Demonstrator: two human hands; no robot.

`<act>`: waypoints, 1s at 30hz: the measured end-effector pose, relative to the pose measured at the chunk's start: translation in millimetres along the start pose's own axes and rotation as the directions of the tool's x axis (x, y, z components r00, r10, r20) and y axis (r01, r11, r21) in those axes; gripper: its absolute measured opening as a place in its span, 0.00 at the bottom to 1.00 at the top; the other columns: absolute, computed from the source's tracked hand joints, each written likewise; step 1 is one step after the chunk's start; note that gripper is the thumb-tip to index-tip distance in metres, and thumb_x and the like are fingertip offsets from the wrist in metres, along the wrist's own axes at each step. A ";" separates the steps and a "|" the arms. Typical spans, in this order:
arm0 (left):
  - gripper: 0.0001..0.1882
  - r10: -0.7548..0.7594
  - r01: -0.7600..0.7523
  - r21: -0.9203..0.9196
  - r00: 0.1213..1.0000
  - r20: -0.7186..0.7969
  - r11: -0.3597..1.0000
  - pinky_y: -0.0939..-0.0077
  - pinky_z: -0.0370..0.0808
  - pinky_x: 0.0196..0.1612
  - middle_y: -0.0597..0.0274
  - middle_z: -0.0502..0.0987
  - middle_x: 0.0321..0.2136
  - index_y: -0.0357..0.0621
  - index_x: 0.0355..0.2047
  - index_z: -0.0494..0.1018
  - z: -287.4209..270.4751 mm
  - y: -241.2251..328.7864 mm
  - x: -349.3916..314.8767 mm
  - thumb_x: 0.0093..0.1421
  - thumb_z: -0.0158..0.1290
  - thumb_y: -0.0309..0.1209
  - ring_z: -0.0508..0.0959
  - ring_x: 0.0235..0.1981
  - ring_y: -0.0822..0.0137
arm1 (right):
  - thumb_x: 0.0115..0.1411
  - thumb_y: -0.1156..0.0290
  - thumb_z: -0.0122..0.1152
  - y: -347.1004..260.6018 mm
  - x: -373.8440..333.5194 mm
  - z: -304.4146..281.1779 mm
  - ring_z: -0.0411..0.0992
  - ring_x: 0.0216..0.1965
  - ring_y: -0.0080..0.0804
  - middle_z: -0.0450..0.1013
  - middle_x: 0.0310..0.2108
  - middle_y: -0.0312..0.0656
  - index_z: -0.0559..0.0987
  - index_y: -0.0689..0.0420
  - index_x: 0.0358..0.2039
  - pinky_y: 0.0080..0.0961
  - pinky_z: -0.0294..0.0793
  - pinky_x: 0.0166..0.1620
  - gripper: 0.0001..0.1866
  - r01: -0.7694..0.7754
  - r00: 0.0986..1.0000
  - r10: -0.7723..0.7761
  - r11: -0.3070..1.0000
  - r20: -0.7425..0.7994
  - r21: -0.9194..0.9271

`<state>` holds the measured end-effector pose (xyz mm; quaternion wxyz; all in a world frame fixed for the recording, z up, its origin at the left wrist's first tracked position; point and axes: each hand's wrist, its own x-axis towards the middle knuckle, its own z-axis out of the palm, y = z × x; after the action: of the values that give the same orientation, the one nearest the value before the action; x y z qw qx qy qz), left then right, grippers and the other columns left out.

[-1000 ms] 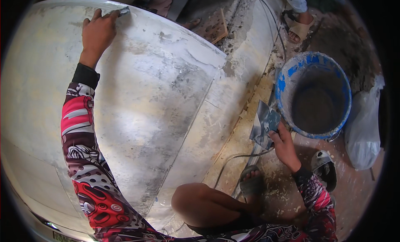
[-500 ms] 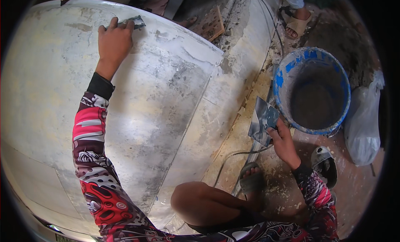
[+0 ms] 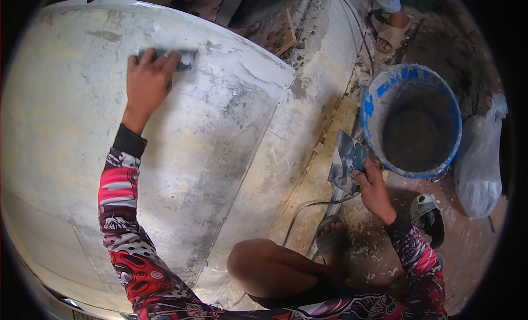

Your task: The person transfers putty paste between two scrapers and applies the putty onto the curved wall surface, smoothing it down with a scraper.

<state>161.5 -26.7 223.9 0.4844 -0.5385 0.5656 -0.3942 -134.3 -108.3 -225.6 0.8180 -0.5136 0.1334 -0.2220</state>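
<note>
My left hand (image 3: pixel 149 84) is closed on a dark, flat scraper (image 3: pixel 186 59), slightly smeared by motion. Its blade lies against the pale, patchy wall surface (image 3: pixel 187 144), near the white upper edge. Over on the right, my right hand (image 3: pixel 375 192) grips a putty knife (image 3: pixel 348 161) with a broad metal blade smeared with grey. That blade is held just left of a blue-rimmed bucket (image 3: pixel 369 107), whose inside is coated in grey and dark toward the bottom.
A white plastic bag (image 3: pixel 479 171) lies right of the bucket, and a loose shoe (image 3: pixel 428 221) sits below it. A black cable (image 3: pixel 297 212) crosses the ledge near my sandalled foot (image 3: pixel 331 237). Beyond the wall edge are a wooden board (image 3: pixel 280 34) and another person's sandalled foot (image 3: pixel 389 34).
My left hand has brought the scraper down the wall, away from the top edge, and its blade now lies more level. The right hand with the putty knife has barely moved.
</note>
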 end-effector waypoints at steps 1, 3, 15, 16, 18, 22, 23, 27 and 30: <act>0.26 0.004 -0.001 0.032 0.996 -0.093 0.999 0.63 0.66 0.42 0.74 0.79 0.49 0.55 0.51 0.76 -7.1 -6.2 11.0 0.49 0.57 0.26 0.73 0.46 0.66 | 0.66 0.78 0.48 -0.1 -0.2 0.0 0.65 0.53 0.23 0.70 0.54 0.38 0.64 0.63 0.63 0.22 0.63 0.57 0.24 0.001 1.000 -0.001 1.000 0.002 0.001; 0.27 0.012 0.000 0.071 0.985 -0.172 0.998 0.61 0.66 0.46 0.77 0.79 0.49 0.58 0.52 0.76 -10.0 -18.2 34.8 0.49 0.57 0.25 0.72 0.48 0.68 | 0.66 0.77 0.48 -1.5 -1.2 -2.1 0.65 0.53 0.23 0.70 0.54 0.38 0.65 0.63 0.62 0.22 0.63 0.58 0.23 0.026 1.000 -0.027 0.998 -0.013 -0.054; 0.28 0.059 -0.058 0.135 0.998 -0.008 0.989 0.58 0.65 0.54 0.74 0.78 0.52 0.59 0.55 0.74 26.9 -35.9 63.9 0.52 0.55 0.25 0.72 0.54 0.68 | 0.66 0.77 0.48 3.0 -0.9 -2.2 0.67 0.50 0.24 0.72 0.51 0.44 0.65 0.66 0.61 0.24 0.68 0.54 0.23 0.123 0.992 -0.126 0.990 -0.027 -0.069; 0.29 0.071 -0.069 0.142 0.997 -0.013 0.987 0.57 0.65 0.55 0.74 0.77 0.53 0.59 0.56 0.73 28.3 -36.6 61.6 0.52 0.55 0.25 0.72 0.54 0.67 | 0.66 0.77 0.48 1.5 -1.0 -1.4 0.67 0.50 0.24 0.72 0.51 0.44 0.65 0.66 0.61 0.24 0.68 0.54 0.23 0.121 0.992 -0.123 0.990 -0.026 -0.068; 0.29 0.066 -0.065 0.142 0.998 -0.002 0.988 0.58 0.64 0.55 0.74 0.77 0.54 0.59 0.57 0.73 30.0 -35.5 55.8 0.52 0.55 0.25 0.72 0.54 0.67 | 0.67 0.78 0.48 -3.0 -1.5 0.9 0.67 0.49 0.23 0.73 0.50 0.43 0.66 0.66 0.61 0.23 0.69 0.52 0.22 0.107 0.993 -0.108 0.994 -0.046 -0.026; 0.31 0.059 -0.059 0.119 0.998 0.006 0.991 0.59 0.64 0.55 0.75 0.75 0.56 0.59 0.58 0.71 27.7 -29.8 40.6 0.51 0.56 0.26 0.71 0.55 0.67 | 0.67 0.78 0.48 0.5 -0.6 1.1 0.67 0.48 0.22 0.73 0.50 0.42 0.66 0.66 0.61 0.23 0.69 0.51 0.22 0.111 0.993 -0.113 0.993 -0.045 -0.045; 0.31 0.059 -0.059 0.119 0.998 0.006 0.991 0.59 0.64 0.55 0.75 0.75 0.56 0.59 0.58 0.71 26.6 -28.6 37.6 0.51 0.56 0.26 0.71 0.55 0.67 | 0.67 0.78 0.48 0.2 -0.4 0.8 0.67 0.48 0.22 0.73 0.50 0.42 0.66 0.66 0.61 0.23 0.69 0.51 0.22 0.104 0.994 -0.106 0.994 -0.036 -0.041; 0.31 0.055 -0.059 0.095 0.998 0.041 0.994 0.59 0.64 0.55 0.76 0.72 0.59 0.58 0.59 0.71 21.4 -25.8 23.7 0.52 0.55 0.26 0.70 0.56 0.66 | 0.66 0.78 0.48 -2.9 0.0 0.6 0.68 0.48 0.23 0.73 0.51 0.43 0.65 0.65 0.61 0.23 0.70 0.51 0.23 0.098 0.995 -0.099 0.994 -0.017 -0.048; 0.30 0.059 -0.064 0.104 0.997 0.050 0.992 0.58 0.65 0.55 0.75 0.70 0.61 0.57 0.60 0.70 22.3 -21.4 7.3 0.55 0.52 0.26 0.70 0.56 0.65 | 0.66 0.78 0.48 -2.1 0.1 3.3 0.68 0.49 0.25 0.73 0.51 0.44 0.65 0.65 0.62 0.25 0.69 0.52 0.23 0.119 0.992 -0.120 0.992 -0.030 -0.036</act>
<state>188.4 -34.6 238.8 0.5375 -0.5035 0.5487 -0.3957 -133.2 -106.6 -222.2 0.7920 -0.5309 0.1193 -0.2767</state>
